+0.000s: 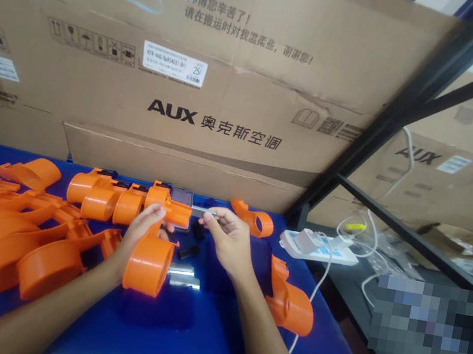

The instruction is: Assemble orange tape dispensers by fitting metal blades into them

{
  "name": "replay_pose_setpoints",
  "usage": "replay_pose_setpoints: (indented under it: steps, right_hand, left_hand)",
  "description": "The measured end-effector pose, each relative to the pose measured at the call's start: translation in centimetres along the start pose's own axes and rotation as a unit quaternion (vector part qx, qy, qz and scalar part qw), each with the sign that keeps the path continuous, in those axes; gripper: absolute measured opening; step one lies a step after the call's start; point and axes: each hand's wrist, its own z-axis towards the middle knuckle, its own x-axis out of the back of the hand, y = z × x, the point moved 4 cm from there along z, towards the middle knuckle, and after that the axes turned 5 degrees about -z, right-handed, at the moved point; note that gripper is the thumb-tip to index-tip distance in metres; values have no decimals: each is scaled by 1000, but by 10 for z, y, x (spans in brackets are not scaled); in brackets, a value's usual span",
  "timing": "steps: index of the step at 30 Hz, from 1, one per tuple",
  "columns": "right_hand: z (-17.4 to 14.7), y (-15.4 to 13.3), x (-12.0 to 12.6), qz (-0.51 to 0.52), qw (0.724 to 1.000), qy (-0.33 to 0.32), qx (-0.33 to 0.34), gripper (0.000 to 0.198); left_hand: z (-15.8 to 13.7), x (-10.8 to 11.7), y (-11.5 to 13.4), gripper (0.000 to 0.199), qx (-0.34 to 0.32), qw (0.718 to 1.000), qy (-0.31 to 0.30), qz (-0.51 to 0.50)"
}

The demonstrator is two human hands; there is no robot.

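My left hand (141, 233) is wrapped round an orange plastic part (149, 265), which has a wide ring at its lower end and a narrower sleeve at the top. Between the thumb and fingers of my right hand (226, 236) is a thin silvery ridged strip (200, 211). The strip's left end meets the mouth of the sleeve; how far inside it reaches is hidden. Below the hands lie two shiny metal pieces (184, 281) and a small black piece (189, 252).
Many orange parts (4, 221) are heaped at the left. Behind the hands stands a row of orange parts with black pieces (99, 201). More orange parts (295, 309) lie at the right, near a white power strip (320, 247) and cable. A large carton (235, 79) rises behind the blue table (224, 352).
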Motion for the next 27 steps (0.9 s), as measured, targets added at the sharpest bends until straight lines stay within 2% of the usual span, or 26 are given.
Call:
replay_pose_setpoints:
  steps: [10, 13, 19, 22, 27]
  right_hand:
    - [-4, 0, -8, 5, 1000, -3, -1, 20]
    - [-6, 1, -11, -10, 1000, 5, -4, 20]
    - [-3, 1, 1, -33, 996, 78, 5, 23]
    - [-4, -1, 3, -52, 997, 61, 6, 23]
    - [-7, -6, -2, -52, 998, 37, 21, 22]
  left_hand:
    - [-4, 2, -3, 46, -12, 993, -11, 113]
    - [-9, -3, -2, 43, -33, 994, 3, 107]
    - [-10, -5, 0, 47, -61, 996, 40, 55]
    - [-8, -3, 2, 52, -59, 996, 56, 48]
    - [-9, -4, 2, 44, -31, 996, 47, 72]
